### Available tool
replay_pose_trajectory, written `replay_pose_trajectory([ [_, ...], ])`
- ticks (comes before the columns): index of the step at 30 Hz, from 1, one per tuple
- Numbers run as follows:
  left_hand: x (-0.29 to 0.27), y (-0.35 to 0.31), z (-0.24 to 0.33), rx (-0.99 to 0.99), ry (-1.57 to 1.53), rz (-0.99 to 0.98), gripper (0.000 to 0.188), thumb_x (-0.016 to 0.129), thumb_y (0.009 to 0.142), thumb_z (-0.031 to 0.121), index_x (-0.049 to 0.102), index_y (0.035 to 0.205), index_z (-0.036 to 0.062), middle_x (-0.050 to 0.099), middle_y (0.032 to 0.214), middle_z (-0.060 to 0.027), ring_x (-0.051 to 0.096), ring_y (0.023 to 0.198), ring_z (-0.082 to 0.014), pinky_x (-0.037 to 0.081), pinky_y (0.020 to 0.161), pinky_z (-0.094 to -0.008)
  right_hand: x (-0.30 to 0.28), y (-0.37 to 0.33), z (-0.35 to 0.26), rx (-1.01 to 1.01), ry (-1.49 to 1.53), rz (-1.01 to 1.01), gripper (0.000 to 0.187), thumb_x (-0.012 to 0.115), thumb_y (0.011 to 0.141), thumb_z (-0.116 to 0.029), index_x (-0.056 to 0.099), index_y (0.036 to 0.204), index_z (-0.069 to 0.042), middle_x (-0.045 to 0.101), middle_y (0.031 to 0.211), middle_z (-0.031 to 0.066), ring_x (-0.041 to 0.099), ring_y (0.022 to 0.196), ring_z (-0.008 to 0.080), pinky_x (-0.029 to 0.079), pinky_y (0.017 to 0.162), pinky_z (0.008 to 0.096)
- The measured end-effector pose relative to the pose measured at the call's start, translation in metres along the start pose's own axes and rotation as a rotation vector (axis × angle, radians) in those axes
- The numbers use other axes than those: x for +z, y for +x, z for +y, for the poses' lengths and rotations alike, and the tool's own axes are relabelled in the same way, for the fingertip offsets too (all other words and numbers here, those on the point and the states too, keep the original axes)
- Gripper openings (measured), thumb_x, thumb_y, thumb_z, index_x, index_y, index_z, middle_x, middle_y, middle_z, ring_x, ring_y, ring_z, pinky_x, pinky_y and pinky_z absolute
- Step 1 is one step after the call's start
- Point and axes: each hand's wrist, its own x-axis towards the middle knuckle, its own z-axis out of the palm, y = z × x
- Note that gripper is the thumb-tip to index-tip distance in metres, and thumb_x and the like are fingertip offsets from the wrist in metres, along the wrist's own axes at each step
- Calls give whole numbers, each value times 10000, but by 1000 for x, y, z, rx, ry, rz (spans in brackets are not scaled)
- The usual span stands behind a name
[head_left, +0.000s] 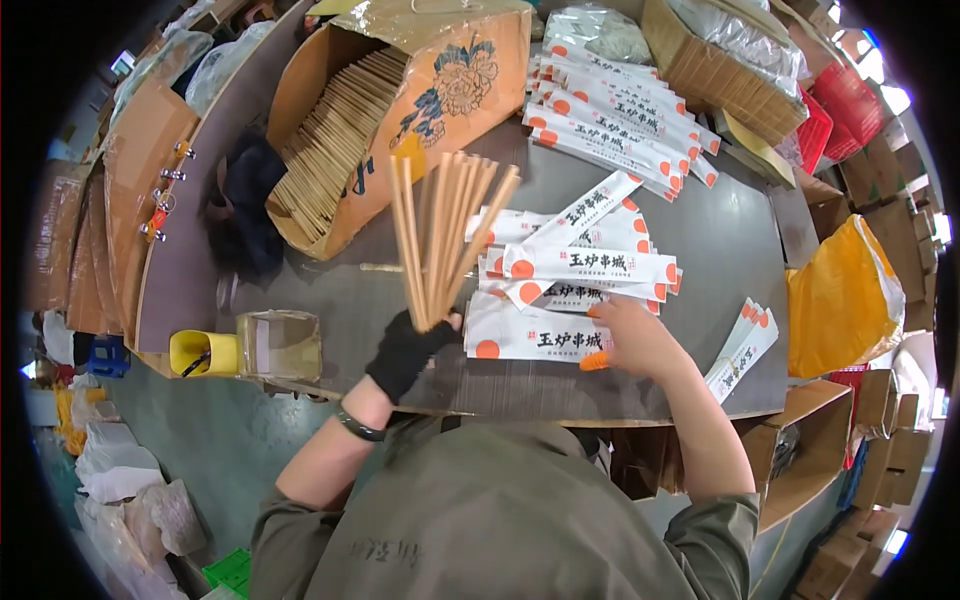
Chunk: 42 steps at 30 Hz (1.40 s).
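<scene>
My left hand (410, 352), in a black fingerless glove, is closed round the lower ends of several wooden chopsticks (445, 230). They fan out upward from it. To its right lies a loose pile of white paper chopstick sleeves (590, 262) with orange dots and dark print. My right hand (640, 342) rests over the right end of the nearest sleeve (515, 335), its orange-capped thumb and forefinger apart. The forefinger reaches the sleeves behind; the other fingers are partly hidden.
An open cardboard box (455, 90) of wooden chopsticks lies at the back left. More sleeves (620, 110) are heaped at the back right, and a few (742, 350) lie at the right edge. A yellow cup (195, 353) and small box (282, 343) stand front left.
</scene>
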Motion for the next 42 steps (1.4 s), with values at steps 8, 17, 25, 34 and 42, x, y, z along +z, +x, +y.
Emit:
replay_pose_trajectory([
  [8, 39, -3, 32, 195, 344, 95, 391, 739, 783, 257, 646, 1099, 46, 695, 908, -167, 681, 826, -285, 522, 746, -379, 15, 9, -1, 76, 24, -4, 486, 740, 704, -113, 508, 1120, -19, 546, 1124, 163, 526, 1085, 348, 450, 910, 416],
  [17, 41, -23, 6, 297, 263, 137, 378, 766, 767, 215, 645, 1067, 19, 689, 933, -173, 678, 823, -298, 526, 738, -378, 39, -14, -8, 44, 90, 101, 422, 714, 662, -31, 482, 1014, -20, 550, 997, 154, 534, 1003, 362, 438, 856, 438],
  [25, 33, -39, 5, 250, 237, 63, 423, 766, 786, 225, 619, 1127, 22, 688, 976, -164, 682, 870, -270, 529, 759, -370, 38, -23, -28, 47, -93, 191, 399, 753, 650, -58, 529, 980, -30, 583, 970, 165, 566, 949, 330, 448, 794, 432],
  [34, 36, -65, 30, 320, -69, 122, 434, 730, 830, 208, 591, 1191, 12, 665, 1077, -127, 664, 951, -225, 513, 819, -346, 53, -47, -37, -138, 2, 406, 498, 752, 667, -52, 548, 1121, -51, 575, 999, 149, 578, 917, 348, 453, 796, 447],
  [42, 28, -43, 9, 232, 113, -57, 413, 734, 826, 188, 603, 1174, 9, 685, 983, -119, 645, 886, -181, 508, 809, -329, 58, -28, -22, 96, 116, 181, 517, 783, 657, -118, 546, 1110, -49, 564, 1036, 146, 551, 1005, 353, 447, 869, 438],
])
